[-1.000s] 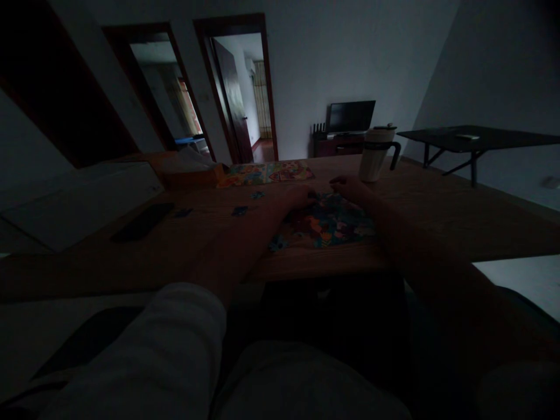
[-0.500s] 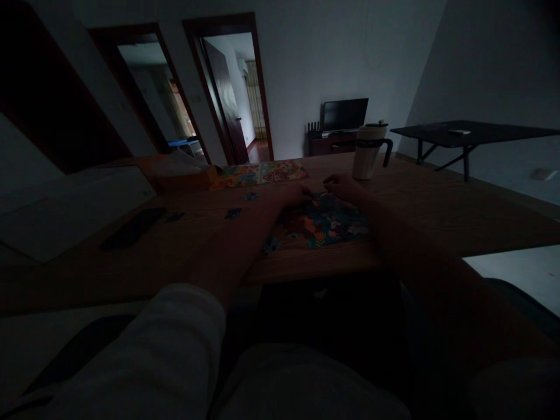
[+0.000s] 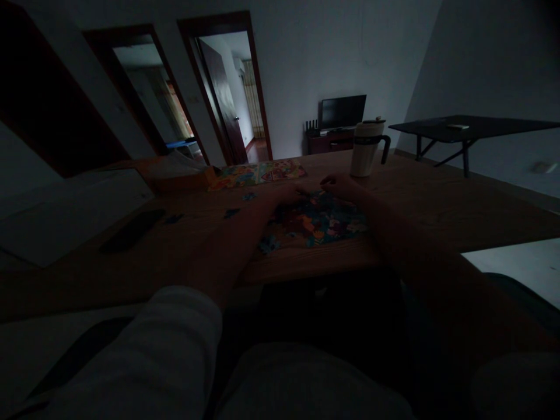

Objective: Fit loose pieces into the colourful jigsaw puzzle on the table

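Room: dim; wooden table (image 3: 437, 210) in front, two open doorways behind, a dark screen (image 3: 343, 111) against the far wall
Far left: pale sheet (image 3: 65, 213); dark flat object (image 3: 131, 230) beside it; loose puzzle pieces (image 3: 230, 213) further in
Behind: orange box (image 3: 175, 175); colourful picture sheet (image 3: 258, 173) next to it
Left hand (image 3: 286, 194): resting on the far edge of the jigsaw puzzle (image 3: 317, 221); whether spread or closed cannot be told in the dark
Right hand (image 3: 341, 186): at the same far edge, fingers curled; any piece held is too dark to see
Right: lidded mug (image 3: 365, 149) upright just beyond the hand; dark side table (image 3: 476, 126) well apart
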`<state>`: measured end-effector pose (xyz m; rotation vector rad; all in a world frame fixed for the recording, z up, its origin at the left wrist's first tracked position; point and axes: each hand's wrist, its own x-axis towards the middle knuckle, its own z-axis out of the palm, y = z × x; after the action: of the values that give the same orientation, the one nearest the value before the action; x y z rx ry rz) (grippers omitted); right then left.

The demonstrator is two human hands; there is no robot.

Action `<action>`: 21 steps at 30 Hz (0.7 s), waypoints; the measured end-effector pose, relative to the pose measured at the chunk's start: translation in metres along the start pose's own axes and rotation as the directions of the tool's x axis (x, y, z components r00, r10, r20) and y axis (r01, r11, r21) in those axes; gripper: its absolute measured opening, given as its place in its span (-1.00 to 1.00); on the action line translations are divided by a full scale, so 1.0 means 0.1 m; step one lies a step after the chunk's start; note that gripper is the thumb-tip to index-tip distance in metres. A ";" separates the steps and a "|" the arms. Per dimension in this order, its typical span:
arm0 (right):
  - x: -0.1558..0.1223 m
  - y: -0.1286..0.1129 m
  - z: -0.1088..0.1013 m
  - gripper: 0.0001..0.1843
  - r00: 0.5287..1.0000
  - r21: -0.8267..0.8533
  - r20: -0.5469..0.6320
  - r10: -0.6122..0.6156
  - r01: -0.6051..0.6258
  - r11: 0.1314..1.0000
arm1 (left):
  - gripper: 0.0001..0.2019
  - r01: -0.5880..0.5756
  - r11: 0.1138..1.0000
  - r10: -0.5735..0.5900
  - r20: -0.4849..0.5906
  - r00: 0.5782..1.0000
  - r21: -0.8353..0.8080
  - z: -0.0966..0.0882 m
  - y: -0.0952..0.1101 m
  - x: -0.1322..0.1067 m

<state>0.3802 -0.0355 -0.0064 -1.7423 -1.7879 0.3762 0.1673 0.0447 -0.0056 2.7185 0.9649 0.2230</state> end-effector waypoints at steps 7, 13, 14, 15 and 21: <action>0.01 0.00 -0.01 -0.66 1.000 -0.019 0.003 0.017 -0.017 1.000 | -0.72 0.012 1.000 -0.012 -0.023 1.000 -0.002 0.04 0.05 0.04; 0.00 0.04 0.02 -0.69 0.990 -0.081 0.132 -0.054 0.065 0.995 | -0.70 -0.050 0.999 0.050 0.009 0.999 -0.021 0.09 -0.05 0.11; 0.00 0.04 0.02 -0.72 0.984 -0.092 0.168 -0.063 0.079 0.993 | -0.70 -0.059 0.998 0.059 0.009 0.998 -0.024 0.10 -0.08 0.13; 0.00 0.04 0.03 -0.75 0.979 -0.101 0.194 -0.064 0.085 0.991 | -0.70 -0.066 0.997 0.067 0.008 0.998 -0.027 0.11 -0.10 0.14; -0.03 0.00 0.05 -0.76 0.969 -0.152 0.243 -0.036 0.075 0.986 | -0.71 -0.042 0.996 0.040 -0.033 0.999 -0.079 0.12 -0.08 0.09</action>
<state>0.3776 -0.0377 -0.0108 -1.8140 -2.0852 0.4464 0.1720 0.0541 -0.0192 2.6713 0.8897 0.3065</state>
